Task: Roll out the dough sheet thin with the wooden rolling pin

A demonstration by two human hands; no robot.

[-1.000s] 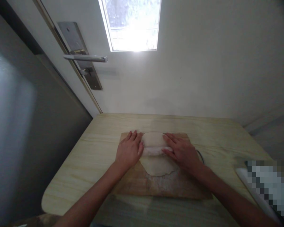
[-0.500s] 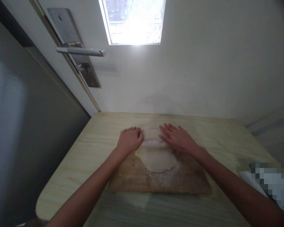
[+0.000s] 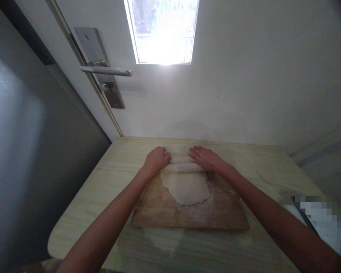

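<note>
A pale rolling pin (image 3: 184, 167) lies crosswise over the far part of a flattened sheet of dough (image 3: 186, 188). The dough has an uneven edge and rests on a brown wooden board (image 3: 156, 218). At the pin's left end is my left hand (image 3: 157, 158), fingers curled over it. My right hand (image 3: 205, 157) lies over the right end, palm down, with its fingers stretched forward past the pin. Both hands hide the ends of the pin. Loose flour whitens the board around the near edge of the dough.
The board sits on a light wooden table (image 3: 82, 212) pushed against a white door (image 3: 244, 76). A metal door handle (image 3: 108, 71) juts out at upper left. Near the right edge lies a white item (image 3: 295, 213), partly blurred out.
Both hands and the rolling pin have moved a little farther away over the dough, toward the door. The camera view has also shifted slightly.
</note>
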